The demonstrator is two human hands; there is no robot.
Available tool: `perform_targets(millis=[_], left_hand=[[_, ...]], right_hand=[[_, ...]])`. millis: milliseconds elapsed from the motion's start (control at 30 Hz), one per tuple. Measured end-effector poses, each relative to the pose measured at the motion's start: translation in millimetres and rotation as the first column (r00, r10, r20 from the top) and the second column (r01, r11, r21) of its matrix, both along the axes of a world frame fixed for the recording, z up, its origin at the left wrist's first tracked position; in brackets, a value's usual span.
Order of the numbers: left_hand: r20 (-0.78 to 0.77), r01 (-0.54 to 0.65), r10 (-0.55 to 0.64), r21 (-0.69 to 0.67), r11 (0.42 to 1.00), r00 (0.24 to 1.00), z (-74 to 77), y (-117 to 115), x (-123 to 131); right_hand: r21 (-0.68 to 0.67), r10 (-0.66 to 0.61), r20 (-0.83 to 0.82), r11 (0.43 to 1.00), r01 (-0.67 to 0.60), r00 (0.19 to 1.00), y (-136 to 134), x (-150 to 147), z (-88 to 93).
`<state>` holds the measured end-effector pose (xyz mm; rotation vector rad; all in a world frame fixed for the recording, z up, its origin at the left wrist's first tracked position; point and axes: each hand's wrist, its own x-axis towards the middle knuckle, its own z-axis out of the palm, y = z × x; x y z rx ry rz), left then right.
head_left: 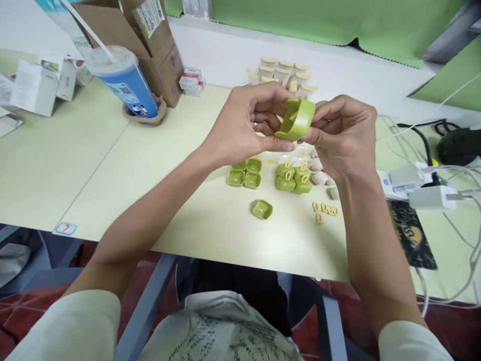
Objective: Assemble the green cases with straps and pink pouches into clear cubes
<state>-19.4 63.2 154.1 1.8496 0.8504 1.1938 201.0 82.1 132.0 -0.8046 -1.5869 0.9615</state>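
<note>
A small green plastic case shell (297,120) is held up above the table between both hands. My left hand (244,128) pinches its left side, thumb under it and fingers curled over. My right hand (343,135) grips its right side with curled fingers. Below them lie green tray halves (245,173) in a block, a single green shell (262,209), and assembled green pieces with yellow clips (293,178). Several loose yellow clips (325,209) lie to the right.
A blue cup with straw (126,82) stands at back left beside a cardboard box (156,45). Cream cases (285,72) are stacked at the back. White chargers and cables (424,188) crowd the right side. Small white boxes (35,85) sit far left.
</note>
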Motion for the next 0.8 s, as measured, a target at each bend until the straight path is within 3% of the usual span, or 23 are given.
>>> perform_targets(millis=[133,267,400,500,567,667,800], left_hand=[[-0.036,0.033,-0.035,-0.046,0.998,0.999,0.5,1.9,-3.5],[-0.034,0.141,-0.146,-0.127,0.982,0.989,0.4,4.1,-10.8],[-0.007,0.306,-0.319,-0.273,0.912,0.948,-0.1,9.8,-19.2],[0.083,0.415,-0.419,-0.397,0.819,0.904,-1.0,18.4,-25.7],[0.117,0.425,-0.42,-0.451,0.785,0.9,-1.1,23.2,-29.0],[0.162,0.404,-0.37,-0.415,0.816,0.915,0.3,23.8,-29.0],[0.456,0.425,-0.263,-0.302,0.853,0.851,1.4,13.9,-15.5]], right_hand=[[0.024,0.067,-0.052,0.998,-0.066,0.996,2.1,-0.8,0.0],[0.094,0.176,-0.025,0.98,-0.173,0.984,6.4,5.2,2.2],[0.111,0.323,0.065,0.938,-0.328,0.944,5.5,5.1,0.3],[-0.063,0.369,0.016,0.928,-0.368,0.929,-2.1,-5.6,-4.5],[-0.232,0.373,-0.121,0.89,-0.391,0.92,-8.3,-16.8,-8.4],[-0.436,0.278,-0.348,0.798,-0.417,0.895,-15.9,-35.2,-13.4],[-0.612,0.115,-0.449,0.683,-0.399,0.886,-22.8,-52.7,-16.1]])
